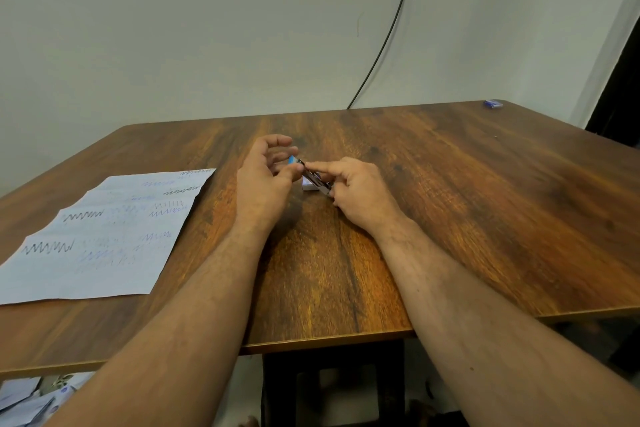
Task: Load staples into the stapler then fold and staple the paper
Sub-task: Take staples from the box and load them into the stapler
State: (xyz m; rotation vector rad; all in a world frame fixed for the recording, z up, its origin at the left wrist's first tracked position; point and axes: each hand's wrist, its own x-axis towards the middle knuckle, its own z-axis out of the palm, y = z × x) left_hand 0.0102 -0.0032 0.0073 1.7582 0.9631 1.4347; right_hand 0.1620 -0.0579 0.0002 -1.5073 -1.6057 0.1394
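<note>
The stapler (313,177), small, with a blue end and a metal body, is held just above the middle of the worktop (450,184), between the two hands. The right hand (360,191) has its grip curled round the near end, with the forefinger stretched along the top of the metal part. The left hand (265,170) pinches the blue end between thumb and a fingertip, its other fingers loosely spread above. Just under the stapler lies a small pale box (309,186), probably the staples, though it is too hidden to be sure. Whether the stapler is open, or any staples are already in, cannot be told; it is small and blurred. By the look of it, the loading step is in hand and not finished. The paper (104,236), a lined sheet with scribbles, lies flat and unfolded well to the left, touched by neither hand, so the folding and stapling are both left to do. A small blue thing (493,103) sits at the far right corner.
</note>
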